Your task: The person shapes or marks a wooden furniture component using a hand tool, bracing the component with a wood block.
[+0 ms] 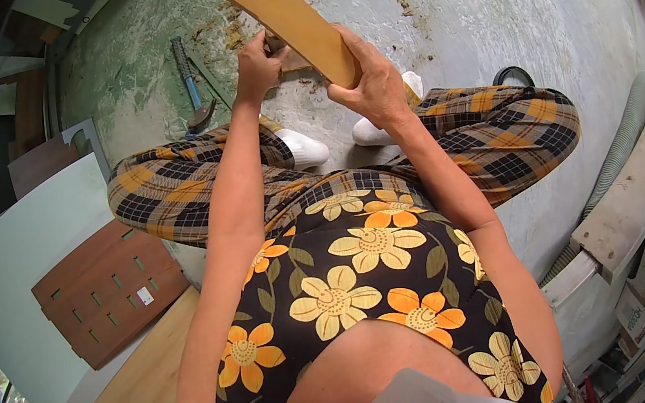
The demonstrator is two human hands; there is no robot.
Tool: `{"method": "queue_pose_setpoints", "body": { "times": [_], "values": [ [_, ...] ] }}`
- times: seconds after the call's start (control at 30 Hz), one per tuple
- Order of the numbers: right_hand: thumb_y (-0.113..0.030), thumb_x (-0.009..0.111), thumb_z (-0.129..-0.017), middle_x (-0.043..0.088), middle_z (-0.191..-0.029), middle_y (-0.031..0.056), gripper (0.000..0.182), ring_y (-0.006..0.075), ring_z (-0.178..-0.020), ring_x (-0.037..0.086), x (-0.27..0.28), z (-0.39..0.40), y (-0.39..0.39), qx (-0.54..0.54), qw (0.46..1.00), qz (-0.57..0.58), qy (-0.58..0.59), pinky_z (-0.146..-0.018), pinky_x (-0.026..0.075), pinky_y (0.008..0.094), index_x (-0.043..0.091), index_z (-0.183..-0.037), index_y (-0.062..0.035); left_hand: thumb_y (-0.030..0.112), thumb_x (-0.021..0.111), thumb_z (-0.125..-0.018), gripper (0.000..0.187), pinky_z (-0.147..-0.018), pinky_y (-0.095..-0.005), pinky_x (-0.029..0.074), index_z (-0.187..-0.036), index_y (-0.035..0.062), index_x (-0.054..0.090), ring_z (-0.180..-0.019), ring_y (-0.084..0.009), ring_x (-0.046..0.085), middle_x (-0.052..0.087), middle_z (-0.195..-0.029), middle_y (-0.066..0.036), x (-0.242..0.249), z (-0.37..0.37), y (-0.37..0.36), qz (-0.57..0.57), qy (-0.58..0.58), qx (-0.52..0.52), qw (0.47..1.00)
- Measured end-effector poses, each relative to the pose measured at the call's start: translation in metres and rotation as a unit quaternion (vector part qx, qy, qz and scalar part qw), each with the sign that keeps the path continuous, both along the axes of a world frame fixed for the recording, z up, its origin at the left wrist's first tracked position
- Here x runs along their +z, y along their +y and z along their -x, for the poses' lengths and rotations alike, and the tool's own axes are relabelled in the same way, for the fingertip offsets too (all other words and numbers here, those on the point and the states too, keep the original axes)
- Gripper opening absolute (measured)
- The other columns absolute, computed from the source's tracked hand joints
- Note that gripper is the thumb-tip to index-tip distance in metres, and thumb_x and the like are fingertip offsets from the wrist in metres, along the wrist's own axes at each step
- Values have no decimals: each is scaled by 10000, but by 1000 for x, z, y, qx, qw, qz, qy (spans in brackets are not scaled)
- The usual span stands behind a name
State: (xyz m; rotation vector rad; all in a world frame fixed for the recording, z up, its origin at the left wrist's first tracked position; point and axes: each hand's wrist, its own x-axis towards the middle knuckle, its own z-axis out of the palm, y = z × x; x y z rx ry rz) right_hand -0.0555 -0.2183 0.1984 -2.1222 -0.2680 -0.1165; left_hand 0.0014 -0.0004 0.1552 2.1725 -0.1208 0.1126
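Observation:
A long, flat yellow-brown board [289, 25] is raised at a slant above the floor. Its lower right end lies in my right hand [371, 79], with the thumb on the near edge and the fingers along the far edge. My left hand [259, 70] is just left of the board, fingers curled in a pinch; what they hold is too small to make out. Partly hidden behind the board, a brownish flat piece [294, 60] shows between the hands.
A hammer [191, 84] with a blue-and-black handle lies on the floor at left. Brown debris [404, 7] is scattered ahead. Slotted brown board [109, 293] and pale panels stand left; a ribbed hose [622, 159] and stacked boards [634, 191] are right.

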Motion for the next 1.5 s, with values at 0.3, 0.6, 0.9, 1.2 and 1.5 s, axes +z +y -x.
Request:
{"method": "queue_pose_setpoints", "body": {
  "times": [0.3,0.6,0.9,1.2,1.5],
  "values": [
    [-168,715,-663,619,-1203,164,747,301,-1071,632,15,7,5,32,997,-60,25,-899,521,395,475,-1371,-156,82,716,-801,304,-728,-358,542,-1084,4,638,-844,-262,702,713,-926,-156,6,0,-4,-124,74,54,988],
    [-247,732,-640,631,-989,175,804,376,-886,647,-8,2,1,8,998,38,42,-755,542,454,435,-1387,-257,100,721,-790,249,-707,-366,548,-1008,-3,660,-813,-278,710,714,-893,-167,-2,-6,-2,-92,20,35,995],
    [-185,712,-640,646,-1019,165,744,332,-919,641,6,-4,-3,-17,997,-70,-8,-806,532,411,484,-1349,-175,112,725,-754,247,-694,-323,542,-973,26,650,-737,-189,696,698,-789,-107,-4,-12,11,-11,-66,49,997],
    [-164,709,-642,649,-1042,167,725,337,-945,640,7,-3,-3,-19,997,-72,3,-829,525,410,494,-1335,-159,119,716,-758,249,-695,-336,548,-975,27,637,-753,-212,705,701,-792,-115,-4,-12,5,-25,-53,50,997],
    [-160,700,-648,649,-1065,168,722,334,-964,643,4,-3,-2,-17,996,-84,8,-842,525,408,494,-1340,-143,143,711,-768,263,-704,-355,554,-984,20,625,-770,-251,707,702,-811,-134,-14,-20,12,-31,-35,39,998]
  ]
}}
